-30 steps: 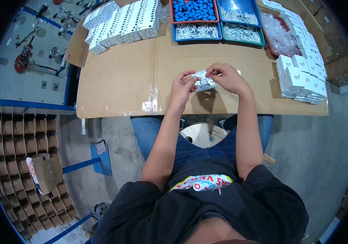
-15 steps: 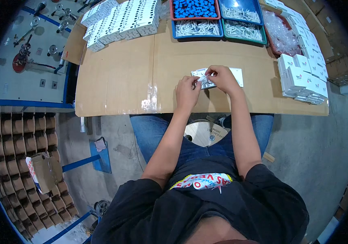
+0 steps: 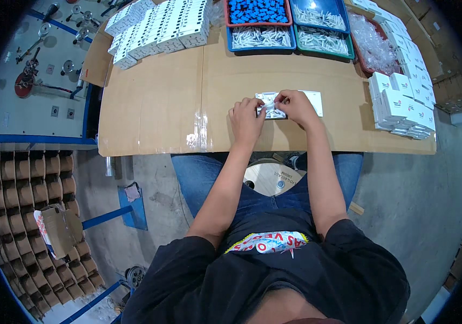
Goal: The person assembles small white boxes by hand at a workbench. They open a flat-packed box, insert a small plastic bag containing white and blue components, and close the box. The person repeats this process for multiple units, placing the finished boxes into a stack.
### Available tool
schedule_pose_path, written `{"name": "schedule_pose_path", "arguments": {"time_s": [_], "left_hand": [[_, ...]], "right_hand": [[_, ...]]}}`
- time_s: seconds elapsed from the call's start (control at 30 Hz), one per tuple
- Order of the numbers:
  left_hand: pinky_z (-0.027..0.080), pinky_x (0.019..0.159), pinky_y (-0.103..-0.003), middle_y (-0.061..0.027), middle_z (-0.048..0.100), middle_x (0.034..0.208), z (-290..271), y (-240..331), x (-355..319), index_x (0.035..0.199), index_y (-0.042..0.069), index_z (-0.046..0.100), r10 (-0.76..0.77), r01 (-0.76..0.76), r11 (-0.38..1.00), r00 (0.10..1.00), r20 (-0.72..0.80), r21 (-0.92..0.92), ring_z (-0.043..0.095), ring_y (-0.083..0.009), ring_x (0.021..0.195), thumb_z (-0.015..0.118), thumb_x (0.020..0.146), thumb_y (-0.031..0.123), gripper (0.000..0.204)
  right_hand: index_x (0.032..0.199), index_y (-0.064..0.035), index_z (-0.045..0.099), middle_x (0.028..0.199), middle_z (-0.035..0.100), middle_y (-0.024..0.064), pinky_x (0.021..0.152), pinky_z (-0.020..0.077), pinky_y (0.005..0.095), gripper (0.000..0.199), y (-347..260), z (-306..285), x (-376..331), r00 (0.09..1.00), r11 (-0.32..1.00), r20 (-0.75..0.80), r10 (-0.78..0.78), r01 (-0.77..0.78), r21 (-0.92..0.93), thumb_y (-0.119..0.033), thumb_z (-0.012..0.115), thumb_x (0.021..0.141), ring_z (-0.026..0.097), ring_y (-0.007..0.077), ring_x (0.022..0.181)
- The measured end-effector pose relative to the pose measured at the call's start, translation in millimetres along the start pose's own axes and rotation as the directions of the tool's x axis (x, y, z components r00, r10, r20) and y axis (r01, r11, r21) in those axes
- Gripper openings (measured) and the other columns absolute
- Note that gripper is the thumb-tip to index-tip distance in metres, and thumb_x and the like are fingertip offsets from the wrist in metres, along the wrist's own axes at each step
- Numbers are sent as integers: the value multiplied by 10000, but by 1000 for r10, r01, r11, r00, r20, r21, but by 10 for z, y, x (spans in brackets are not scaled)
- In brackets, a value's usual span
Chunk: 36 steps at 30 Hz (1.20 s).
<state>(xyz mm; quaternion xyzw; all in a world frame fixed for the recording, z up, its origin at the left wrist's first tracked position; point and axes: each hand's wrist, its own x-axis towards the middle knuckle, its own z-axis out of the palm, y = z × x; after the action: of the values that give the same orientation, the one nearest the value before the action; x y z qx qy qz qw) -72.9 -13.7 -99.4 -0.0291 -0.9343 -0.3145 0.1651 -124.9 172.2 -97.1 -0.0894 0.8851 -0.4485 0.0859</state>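
Observation:
An open white box (image 3: 266,97) lies on the cardboard-covered table, its white flap (image 3: 314,100) spread out to the right. Small white parts (image 3: 277,114) show inside it. My left hand (image 3: 247,117) is at the box's left side, thumb and fingers pinched. From the right, my right hand (image 3: 297,108) reaches over the box with its fingertips closed too. Between both sets of fingertips is a small whitish piece (image 3: 270,107), perhaps thin plastic; its exact kind is too small to make out.
Stacked white boxes (image 3: 161,27) stand at the back left, and more white boxes (image 3: 403,108) at the right edge. Bins hold blue pieces (image 3: 258,11), white tube-like parts (image 3: 262,36) and clear plastic bags (image 3: 371,43). A blue-framed rack with cardboard compartments (image 3: 20,189) is at left.
My hands have lowered the whitish piece slightly into the box and moved a little apart. More of the box's inside shows now.

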Motion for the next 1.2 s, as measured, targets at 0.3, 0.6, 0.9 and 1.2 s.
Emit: {"name": "schedule_pose_path", "arguments": {"time_s": [0.3,0.6,0.9,1.2], "left_hand": [[468,833,-428,-71,664,995,46,-28,-2,916,126,777,3,-4,1000,999,-40,-2,648,-257,934,783,831,208,118],[491,840,-419,-89,666,969,40,-116,16,909,94,773,-40,41,999,999,28,-20,678,-258,924,777,848,241,160],[495,863,-410,-89,689,981,9,-104,-6,964,76,740,-19,20,1000,998,64,-14,681,-262,938,771,870,225,179],[400,1094,-477,-174,617,1304,-324,-310,140,1389,6,526,216,-188,972,950,226,-139,570,-351,1235,867,725,496,893]], "right_hand": [[953,-24,776,913,748,182,771,556,393,186,-22,-97,-8,994,998,95,52,-54,21,-112,747,791,717,317,829],[856,-42,766,922,746,172,802,563,414,106,-200,-42,15,997,986,57,57,-47,-163,-113,745,780,722,332,873],[879,-68,747,968,729,140,819,558,460,87,-192,-34,-106,988,887,141,-58,115,-448,-117,707,820,702,343,945],[970,-60,715,998,666,155,849,531,448,133,-185,-98,-192,970,926,119,-213,239,-294,-106,698,847,666,357,965]]}}
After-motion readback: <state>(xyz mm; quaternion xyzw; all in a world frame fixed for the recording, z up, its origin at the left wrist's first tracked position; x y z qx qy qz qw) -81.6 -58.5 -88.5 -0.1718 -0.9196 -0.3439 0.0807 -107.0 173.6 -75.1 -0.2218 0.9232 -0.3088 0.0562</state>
